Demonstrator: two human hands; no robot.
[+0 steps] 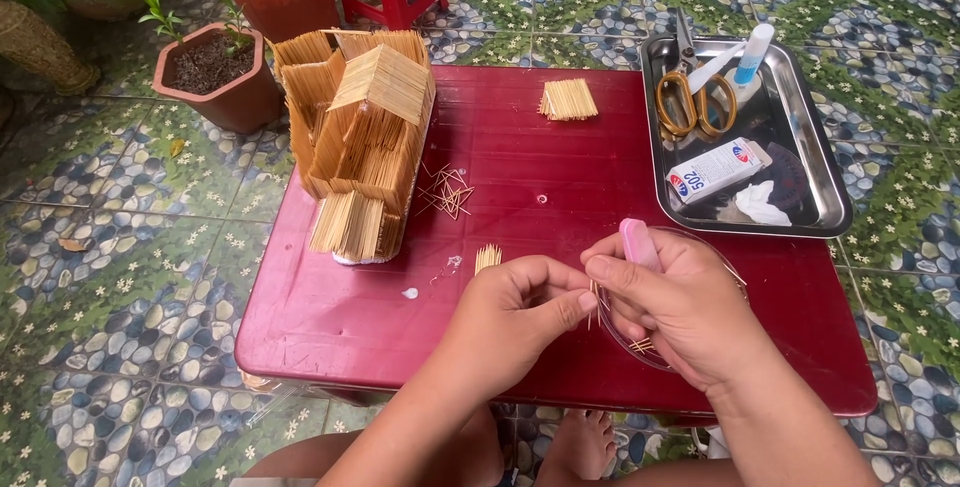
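Red worktop [560,177] on pebble-tile floor: near its front edge your left hand [510,312] pinches toothpicks [597,302], your right hand [680,302] grips a pink tube [637,243]; toothpick house [365,137] at the back-left corner.

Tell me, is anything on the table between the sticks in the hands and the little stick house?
Almost nothing. Between the sticks pinched by the left hand and right hand and the stick house lie only a small stick bundle and glue drops.

Bright, even daylight, soft shadows, sharp focus, slight wide-angle bending at edges.
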